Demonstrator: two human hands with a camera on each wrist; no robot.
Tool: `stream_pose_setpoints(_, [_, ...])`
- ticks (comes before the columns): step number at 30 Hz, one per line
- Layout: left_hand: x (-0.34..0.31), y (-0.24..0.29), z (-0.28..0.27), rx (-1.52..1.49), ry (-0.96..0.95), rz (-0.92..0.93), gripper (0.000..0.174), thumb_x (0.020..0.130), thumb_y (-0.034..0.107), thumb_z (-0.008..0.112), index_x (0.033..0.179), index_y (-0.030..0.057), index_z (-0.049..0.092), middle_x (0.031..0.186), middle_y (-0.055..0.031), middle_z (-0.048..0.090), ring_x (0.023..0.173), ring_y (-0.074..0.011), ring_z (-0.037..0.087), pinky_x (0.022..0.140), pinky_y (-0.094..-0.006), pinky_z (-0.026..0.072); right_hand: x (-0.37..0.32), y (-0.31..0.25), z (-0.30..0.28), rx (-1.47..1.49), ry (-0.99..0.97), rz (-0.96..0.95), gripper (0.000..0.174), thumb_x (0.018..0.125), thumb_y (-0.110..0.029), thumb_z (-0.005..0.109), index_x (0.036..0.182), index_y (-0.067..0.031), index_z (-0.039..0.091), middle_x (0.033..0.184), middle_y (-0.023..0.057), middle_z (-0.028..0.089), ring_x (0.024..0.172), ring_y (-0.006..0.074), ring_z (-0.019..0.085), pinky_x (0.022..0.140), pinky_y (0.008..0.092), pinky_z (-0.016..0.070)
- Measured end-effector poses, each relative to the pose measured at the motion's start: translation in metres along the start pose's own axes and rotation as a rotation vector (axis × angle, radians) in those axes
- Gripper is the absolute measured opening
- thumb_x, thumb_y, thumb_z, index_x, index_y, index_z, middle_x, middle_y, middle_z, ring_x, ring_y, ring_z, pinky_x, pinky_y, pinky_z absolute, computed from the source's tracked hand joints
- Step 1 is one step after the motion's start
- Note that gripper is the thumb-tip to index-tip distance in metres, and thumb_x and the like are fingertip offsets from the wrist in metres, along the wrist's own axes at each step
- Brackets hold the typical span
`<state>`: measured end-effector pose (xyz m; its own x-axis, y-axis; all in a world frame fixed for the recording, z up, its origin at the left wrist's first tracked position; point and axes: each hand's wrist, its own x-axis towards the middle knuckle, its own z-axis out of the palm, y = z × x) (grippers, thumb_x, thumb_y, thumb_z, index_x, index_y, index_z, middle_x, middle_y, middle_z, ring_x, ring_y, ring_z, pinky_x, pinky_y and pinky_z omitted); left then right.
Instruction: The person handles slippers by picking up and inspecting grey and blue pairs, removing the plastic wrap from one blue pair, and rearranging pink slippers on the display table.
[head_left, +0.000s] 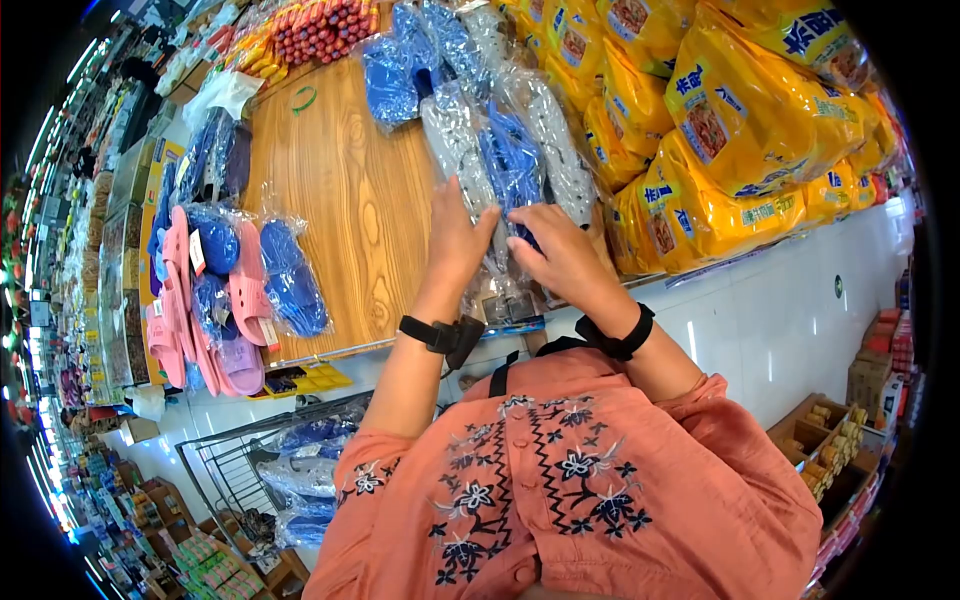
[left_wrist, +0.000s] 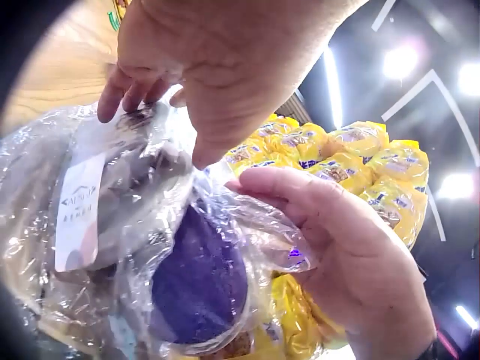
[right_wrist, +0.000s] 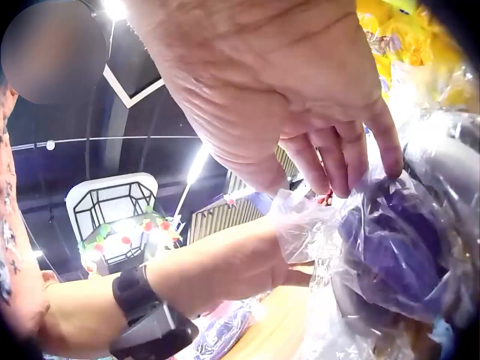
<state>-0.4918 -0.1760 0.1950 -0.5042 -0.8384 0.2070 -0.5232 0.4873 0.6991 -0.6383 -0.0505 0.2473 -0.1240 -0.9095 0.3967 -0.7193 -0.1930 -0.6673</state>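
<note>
Plastic-wrapped slippers lie side by side on a wooden table. Both hands work at the near end of this row. My left hand rests along a bagged pair of grey dotted slippers, thumb apart from the fingers. Fingertips of my right hand touch the bag of the blue slippers beside it, thumb held away from them. In the left wrist view a white tag shows on the grey pair's bag. Clear plastic bunches between the hands, above the dark blue slipper.
Yellow bags of packaged food are stacked right of the slippers. Pink slippers and more bagged blue ones lie at the table's left edge. Red-wrapped sausages sit at the back. A wire cart with bagged slippers stands below.
</note>
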Motion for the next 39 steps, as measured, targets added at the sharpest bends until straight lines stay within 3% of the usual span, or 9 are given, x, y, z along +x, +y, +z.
stream_pose_setpoints(9, [-0.022,-0.020,-0.017,-0.087,0.059,-0.136,0.078,0.095,0.032,0.071,0.152,-0.0061,0.034,0.142,-0.0295,0.049,0.130,-0.0381,0.052,0.108,-0.0434,0.0435,0.014,-0.017,-0.012,-0.008,0.069,-0.022,0.025,0.090,-0.013,0.066,0.110,0.0011,0.064,0.103,0.0185,0.066,0.099,0.0387,0.062,0.085,0.0446,0.0492])
stream_pose_setpoints(12, [-0.046,-0.018,-0.048,-0.254,0.190,-0.206,0.058,0.100,0.030,0.065,0.144,-0.0033,0.048,0.121,-0.0196,0.063,0.111,-0.0254,0.064,0.094,-0.0358,0.0519,0.025,-0.035,-0.009,0.080,0.115,-0.090,0.019,0.092,-0.010,0.065,0.107,0.0008,0.065,0.100,0.0160,0.067,0.092,0.0323,0.064,0.081,0.0395,0.0504])
stream_pose_setpoints(15, [-0.087,-0.001,-0.120,-0.651,0.273,-0.398,0.032,0.104,0.024,0.060,0.122,-0.0018,0.063,0.094,-0.0068,0.066,0.085,-0.0130,0.065,0.078,-0.0265,0.0529,0.031,-0.060,0.008,0.435,-0.080,0.114,0.014,0.097,-0.009,0.062,0.105,0.0011,0.066,0.092,0.0114,0.069,0.087,0.0193,0.066,0.080,0.0315,0.0510])
stream_pose_setpoints(18, [-0.149,-0.022,-0.171,-0.555,0.526,-0.414,0.023,0.106,0.022,0.058,0.103,0.0017,0.067,0.077,0.0018,0.060,0.071,-0.0059,0.059,0.070,-0.0226,0.0504,0.031,-0.063,0.053,0.505,-0.276,0.048,0.016,0.099,-0.012,0.062,0.107,0.0008,0.067,0.092,0.0096,0.070,0.087,0.0150,0.065,0.080,0.0302,0.0516])
stream_pose_setpoints(23, [-0.280,-0.054,-0.231,-0.187,0.930,-0.586,0.017,0.102,0.020,0.062,0.104,0.0027,0.065,0.084,-0.0002,0.061,0.077,-0.0097,0.060,0.073,-0.0268,0.0515,0.018,-0.085,0.117,0.602,-0.630,0.125,0.026,0.098,-0.019,0.065,0.113,0.0027,0.066,0.096,0.0094,0.072,0.089,0.0143,0.067,0.079,0.0308,0.0534])
stream_pose_setpoints(28, [-0.443,-0.083,-0.258,0.428,1.194,-0.856,0.028,0.097,0.023,0.066,0.114,0.0003,0.066,0.097,-0.0107,0.067,0.092,-0.0223,0.064,0.085,-0.0339,0.0515,0.017,-0.113,0.161,0.575,-0.853,-0.003,0.023,0.099,-0.015,0.063,0.113,0.0025,0.066,0.095,0.0077,0.071,0.089,0.0134,0.066,0.081,0.0292,0.0529])
stream_pose_setpoints(34, [-0.591,-0.083,-0.244,0.612,1.302,-1.324,0.046,0.096,0.030,0.066,0.126,-0.0057,0.059,0.122,-0.0244,0.061,0.110,-0.0328,0.061,0.097,-0.0440,0.0486,0.008,-0.148,0.198,0.595,-1.013,-0.051,0.022,0.099,-0.014,0.062,0.112,0.0027,0.065,0.090,0.0063,0.069,0.085,0.0117,0.064,0.078,0.0282,0.0513])
stream_pose_setpoints(35, [-0.612,-0.086,-0.237,0.491,1.276,-1.422,0.072,0.092,0.046,0.069,0.136,-0.0087,0.051,0.131,-0.0310,0.057,0.122,-0.0405,0.057,0.104,-0.0479,0.0450,0.005,-0.155,0.202,0.589,-1.048,-0.044,0.022,0.099,-0.015,0.062,0.112,0.0026,0.065,0.090,0.0060,0.069,0.085,0.0114,0.063,0.078,0.0280,0.0511])
stream_pose_setpoints(39, [-0.622,-0.089,-0.220,0.141,1.216,-1.700,0.122,0.076,0.072,0.071,0.149,-0.0168,0.031,0.146,-0.0405,0.043,0.138,-0.0465,0.045,0.115,-0.0457,0.0362,-0.006,-0.175,0.217,0.565,-1.126,-0.066,0.024,0.099,-0.016,0.062,0.112,0.0028,0.065,0.089,0.0056,0.069,0.084,0.0109,0.063,0.076,0.0275,0.0507])
